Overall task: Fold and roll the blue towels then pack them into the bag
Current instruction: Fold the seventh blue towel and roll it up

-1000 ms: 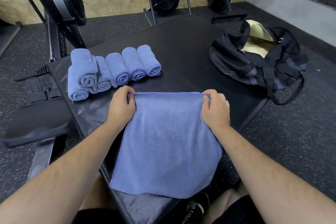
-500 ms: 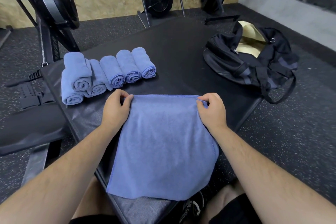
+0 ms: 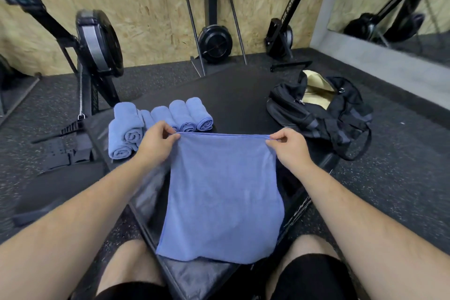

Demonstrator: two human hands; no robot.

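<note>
- Head view: the left hand (image 3: 158, 143) pinches the far left corner of the open towel (image 3: 221, 192) between thumb and curled fingers. The right hand (image 3: 289, 148) pinches the far right corner the same way.
- The top hem is pulled taut between them, probably to square it up for a fold.
- From that hem the towel runs toward 6 o'clock, and its near end droops over the near edge of the black pad (image 3: 238, 100) between the knees.
- At 11 o'clock, just beyond the left hand and partly hidden by it, the rolled towels (image 3: 185, 117) sit in a row with one stacked on another, likely parked for packing.
- At 2 o'clock the bag (image 3: 323, 114) sits on the pad's right corner, mouth open, well apart from the towel.
- Bare pad at 12 o'clock, between rolls and bag, leaves room to lay the towel flat.
</note>
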